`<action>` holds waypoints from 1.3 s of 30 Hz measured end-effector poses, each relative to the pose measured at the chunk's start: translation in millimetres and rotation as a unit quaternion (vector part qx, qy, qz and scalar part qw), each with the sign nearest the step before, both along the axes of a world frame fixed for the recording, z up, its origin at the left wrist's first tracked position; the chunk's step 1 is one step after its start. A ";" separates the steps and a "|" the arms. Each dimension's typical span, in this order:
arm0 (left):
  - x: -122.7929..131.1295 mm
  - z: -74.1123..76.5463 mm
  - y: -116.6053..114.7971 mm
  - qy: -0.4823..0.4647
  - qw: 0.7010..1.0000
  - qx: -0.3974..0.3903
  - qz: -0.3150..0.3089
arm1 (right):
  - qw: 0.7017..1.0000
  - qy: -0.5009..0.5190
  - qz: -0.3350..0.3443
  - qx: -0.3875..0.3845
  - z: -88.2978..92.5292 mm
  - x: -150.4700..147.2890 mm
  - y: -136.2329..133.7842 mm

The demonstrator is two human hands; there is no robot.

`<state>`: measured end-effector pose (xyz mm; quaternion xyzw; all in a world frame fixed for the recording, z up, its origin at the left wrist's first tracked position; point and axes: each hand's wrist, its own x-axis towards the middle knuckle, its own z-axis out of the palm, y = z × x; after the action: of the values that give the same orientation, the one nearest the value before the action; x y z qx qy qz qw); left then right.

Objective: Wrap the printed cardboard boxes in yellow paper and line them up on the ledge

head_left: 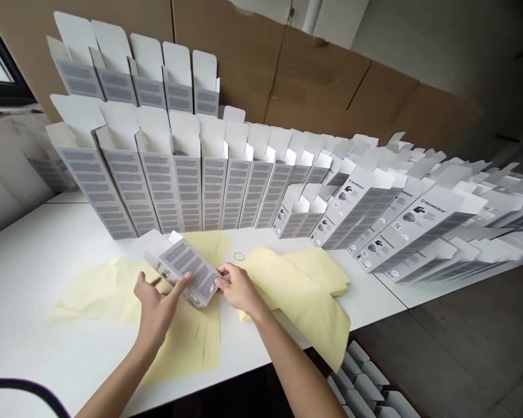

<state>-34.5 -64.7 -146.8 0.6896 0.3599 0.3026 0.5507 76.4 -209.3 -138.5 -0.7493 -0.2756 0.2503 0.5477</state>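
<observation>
As the right hand (239,286) pinches one end of a printed carton (185,264), the left hand (157,307), spread wide, rests its thumb against the carton's side. It tilts above yellow paper (187,351), in front of rows of standing boxes (187,188).

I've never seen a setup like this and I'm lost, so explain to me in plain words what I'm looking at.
There's no machine here: the two bare hands belong to a person wearing a camera on their head. That camera took this single picture, looking forward and down. The right hand pinches one end of a small printed box, held tilted, with open flaps at its other end. The left hand is spread beside that box, its thumb against it; how firmly it grips is hard to tell. On the white table lie yellow sheets, and behind them stand rows of similar open boxes.
</observation>
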 end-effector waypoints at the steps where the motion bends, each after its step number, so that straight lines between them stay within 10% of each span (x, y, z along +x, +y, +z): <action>1: 1.5 2.2 -2.9 -0.006 0.998 -0.052 -0.021 | 1.000 -0.013 -0.005 -0.008 1.5 -2.1 -1.9; 10: 31.8 30.7 -23.6 -0.103 0.984 0.028 -0.143 | 0.966 -0.227 -0.055 -0.116 39.7 -1.5 -36.4; 16: 116.8 51.0 -38.8 -0.145 0.929 0.194 -0.280 | 0.954 -0.252 -0.143 -0.075 57.2 42.3 -58.8; 21: 200.2 39.3 -58.9 -0.133 0.898 0.200 -0.368 | 0.942 -0.232 -0.194 -0.148 55.6 92.9 -71.4; 31: 281.1 5.4 -93.4 -0.049 0.934 0.208 -0.286 | 0.936 -0.194 -0.193 -0.222 39.7 133.6 -83.0; 39: 268.5 10.1 -89.2 0.008 0.945 0.167 -0.283 | 0.931 -0.233 -0.202 -0.194 30.3 131.2 -82.3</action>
<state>234.0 -153.9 -136.7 0.8475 0.0988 0.1850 0.4877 207.6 -291.7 -108.2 -0.9180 -0.1845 0.0016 0.3512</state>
